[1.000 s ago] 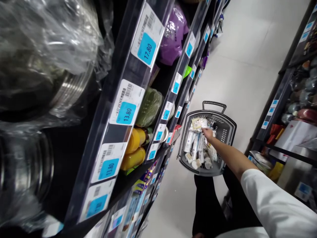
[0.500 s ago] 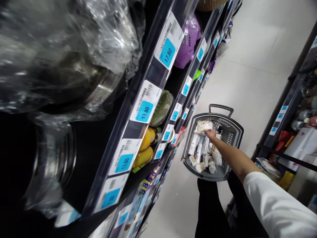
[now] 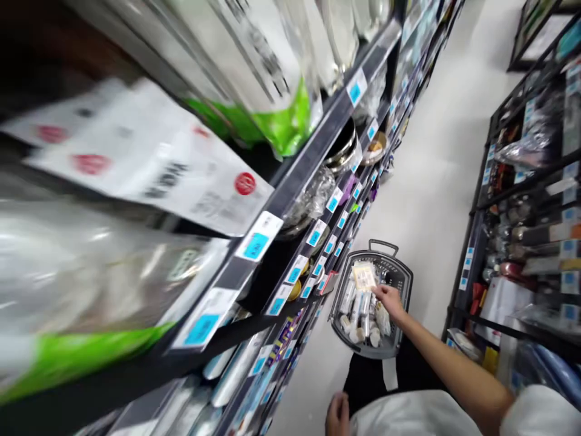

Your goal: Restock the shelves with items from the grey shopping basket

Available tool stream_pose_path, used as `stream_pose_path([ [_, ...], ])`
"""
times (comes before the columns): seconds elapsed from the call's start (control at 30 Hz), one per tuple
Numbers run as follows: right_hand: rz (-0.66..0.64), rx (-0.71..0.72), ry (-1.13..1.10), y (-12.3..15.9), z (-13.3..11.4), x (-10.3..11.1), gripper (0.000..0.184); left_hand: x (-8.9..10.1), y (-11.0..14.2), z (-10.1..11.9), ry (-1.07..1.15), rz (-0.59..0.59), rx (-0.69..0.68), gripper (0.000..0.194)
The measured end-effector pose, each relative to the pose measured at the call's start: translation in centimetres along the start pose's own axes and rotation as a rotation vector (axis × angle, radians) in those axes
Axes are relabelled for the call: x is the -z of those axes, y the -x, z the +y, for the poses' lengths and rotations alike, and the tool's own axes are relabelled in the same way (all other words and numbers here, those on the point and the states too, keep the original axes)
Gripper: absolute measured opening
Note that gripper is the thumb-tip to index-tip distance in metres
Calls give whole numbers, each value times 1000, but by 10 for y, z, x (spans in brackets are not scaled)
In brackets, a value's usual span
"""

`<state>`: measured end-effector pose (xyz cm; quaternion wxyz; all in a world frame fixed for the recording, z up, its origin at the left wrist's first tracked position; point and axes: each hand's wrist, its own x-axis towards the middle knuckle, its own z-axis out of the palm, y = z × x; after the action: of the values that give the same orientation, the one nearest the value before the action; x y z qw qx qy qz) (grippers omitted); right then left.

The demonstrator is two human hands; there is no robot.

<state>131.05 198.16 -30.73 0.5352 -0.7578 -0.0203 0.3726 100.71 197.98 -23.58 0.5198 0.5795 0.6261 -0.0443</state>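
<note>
Reaching down into a grey plastic shopping basket [image 3: 407, 303], we have our right hand [image 3: 389, 301] among the goods, its fingers [image 3: 379, 292] curved down against a pile of white tubes and boxes [image 3: 358, 309], just beside a cream-coloured packet [image 3: 364, 277]. We cannot tell whether those fingers are gripping anything or only touching. Small round white-capped containers [image 3: 358, 335] lie lower in the same basket, near its rim. The basket itself is in front of our black trousers [image 3: 367, 381], above the pale tiled floor [image 3: 431, 181], its dark handle [image 3: 384, 247] pointing up the aisle; we cannot tell what bears it. Our left hand [image 3: 338, 415] sits low at the bottom edge of the view, partly cut off, beside our white top [image 3: 408, 418], with its fingers loosely bent and nothing visible in them, though we cannot tell if it holds something. To the left runs a dark shelf unit [image 3: 313, 145] with blue-marked price tags [image 3: 256, 245], large bags with green bases [image 3: 290, 115] and a white bag with red round marks [image 3: 245, 183]. Another shelf unit [image 3: 499, 242] stands across the aisle.
</note>
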Motion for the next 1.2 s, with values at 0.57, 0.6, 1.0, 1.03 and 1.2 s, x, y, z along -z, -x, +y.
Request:
stream_pose_path([
  [0.57,-52,511,-137,245,-186,53,51,79,89,215,-233,564,-1696,39],
  [0.6,-54,510,-156,252,-187,52,50,81,92,215,-240,590,-1740,37],
  [1.0,-74,702,-88,305,-196,27,49,113,98,200,-70,690,-1970,27],
  [1.03,-77,743,-75,309,-198,27,47,114,100,199,-44,708,-1980,27],
  [1.2,-32,915,-76,317,-204,32,44,118,118,197,272,641,-1757,29],
])
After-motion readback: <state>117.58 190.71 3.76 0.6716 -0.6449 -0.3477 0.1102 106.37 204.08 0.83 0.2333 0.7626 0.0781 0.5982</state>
